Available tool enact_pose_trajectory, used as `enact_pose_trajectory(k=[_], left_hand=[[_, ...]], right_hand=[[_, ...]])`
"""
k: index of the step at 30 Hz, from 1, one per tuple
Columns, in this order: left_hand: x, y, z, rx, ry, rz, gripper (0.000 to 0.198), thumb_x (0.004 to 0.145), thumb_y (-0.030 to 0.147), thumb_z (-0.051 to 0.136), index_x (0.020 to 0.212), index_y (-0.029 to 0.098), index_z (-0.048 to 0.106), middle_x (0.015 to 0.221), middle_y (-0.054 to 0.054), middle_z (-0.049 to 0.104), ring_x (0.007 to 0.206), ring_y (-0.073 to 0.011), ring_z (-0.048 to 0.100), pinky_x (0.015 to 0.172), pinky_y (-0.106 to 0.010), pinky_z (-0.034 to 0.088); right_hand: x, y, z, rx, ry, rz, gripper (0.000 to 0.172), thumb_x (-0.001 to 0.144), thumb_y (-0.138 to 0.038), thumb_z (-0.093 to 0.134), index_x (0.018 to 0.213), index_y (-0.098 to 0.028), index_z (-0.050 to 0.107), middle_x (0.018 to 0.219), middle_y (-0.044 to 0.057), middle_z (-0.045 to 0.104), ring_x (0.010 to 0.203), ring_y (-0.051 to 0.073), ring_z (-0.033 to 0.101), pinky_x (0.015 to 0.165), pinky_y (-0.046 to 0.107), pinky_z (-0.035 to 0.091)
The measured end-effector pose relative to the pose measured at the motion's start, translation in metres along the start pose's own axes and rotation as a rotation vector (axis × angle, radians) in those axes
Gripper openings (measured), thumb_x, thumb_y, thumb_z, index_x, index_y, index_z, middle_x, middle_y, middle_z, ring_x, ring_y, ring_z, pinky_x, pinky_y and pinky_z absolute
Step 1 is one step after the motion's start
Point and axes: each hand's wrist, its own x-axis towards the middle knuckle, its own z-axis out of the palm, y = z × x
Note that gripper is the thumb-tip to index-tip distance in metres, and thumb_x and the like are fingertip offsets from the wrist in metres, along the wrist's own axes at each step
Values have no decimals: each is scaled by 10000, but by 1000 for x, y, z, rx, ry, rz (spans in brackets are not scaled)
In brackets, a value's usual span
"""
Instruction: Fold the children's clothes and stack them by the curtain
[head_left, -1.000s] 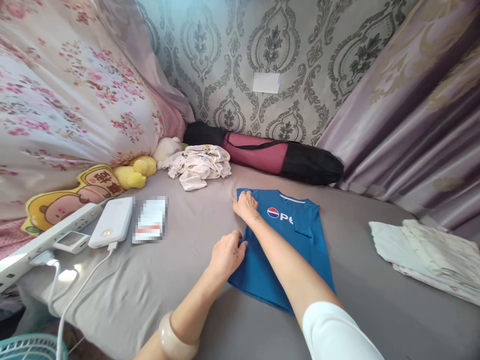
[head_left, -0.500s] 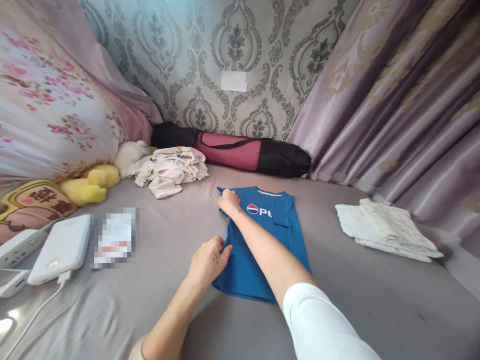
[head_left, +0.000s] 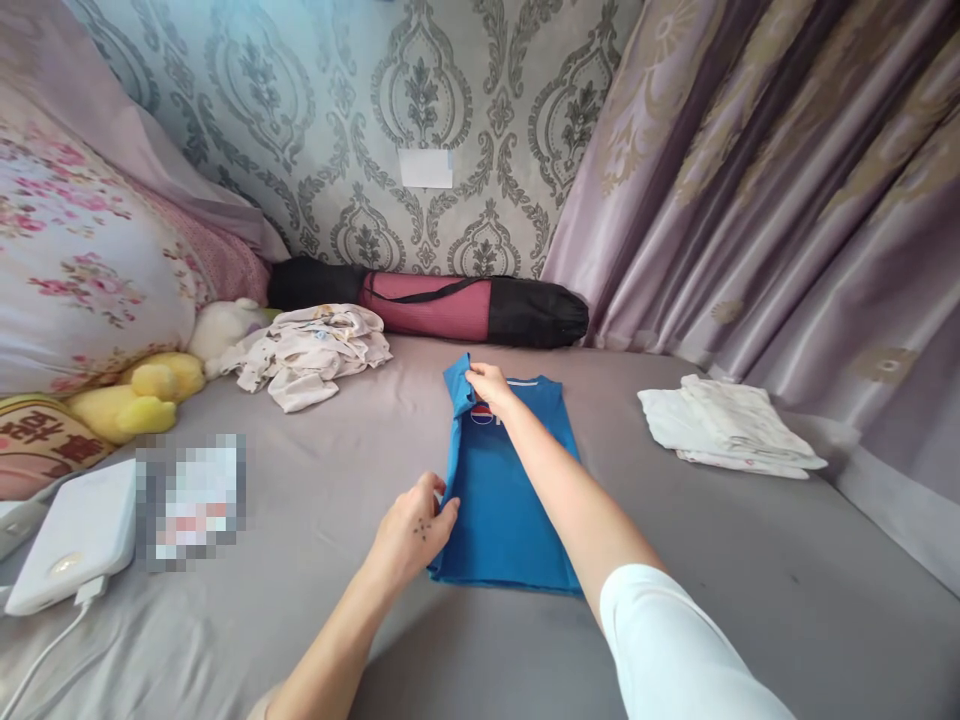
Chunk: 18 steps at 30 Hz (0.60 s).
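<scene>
A blue T-shirt (head_left: pixel 517 510) with a round red, white and blue logo lies on the grey sheet, its collar toward the wall. My right hand (head_left: pixel 489 388) pinches its upper left part near the sleeve, which is lifted and turned inward over part of the print. Lower down, my left hand (head_left: pixel 420 525) grips the shirt's left side edge between thumb and fingers. My right forearm crosses over the shirt.
Folded white cloths (head_left: pixel 731 425) lie at the right, a crumpled patterned cloth (head_left: pixel 315 345) at the back left. A black and pink bag (head_left: pixel 442 305) lies along the wall. At left are a yellow plush (head_left: pixel 142 395), a white power bank (head_left: pixel 79 535) and its cable.
My right hand has drawn the shirt's left sleeve inward to the right, covering more of the print. My left hand stays at the side edge. The view has shifted slightly to the right.
</scene>
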Motion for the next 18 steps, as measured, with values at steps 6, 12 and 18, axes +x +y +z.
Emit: enact_pose_trajectory(k=[6,12,18], left_hand=[[-9,16,10,-57,-30,72,176,869,312,443,1007,220,503,649,35,581,594,-146,537,568,-250,350],[-13,20,21,-113,-81,146,205,869,299,434,1042,217,506,683,29,601,582,-140,538,570,-249,358],[-15,21,27,-119,-116,174,227,868,325,460,1053,214,529,751,3,637,611,-145,561,580,-249,374]], right_hand=[[-3,18,-31,149,3,55,351,864,-155,476,1173,-172,640,808,17,719,567,90,619,567,194,516],[-10,39,-50,140,69,85,385,865,-179,492,1231,-174,608,873,32,731,632,102,654,640,229,538],[-18,57,-58,20,143,117,364,868,-196,508,1209,-143,625,810,44,724,600,127,651,620,244,542]])
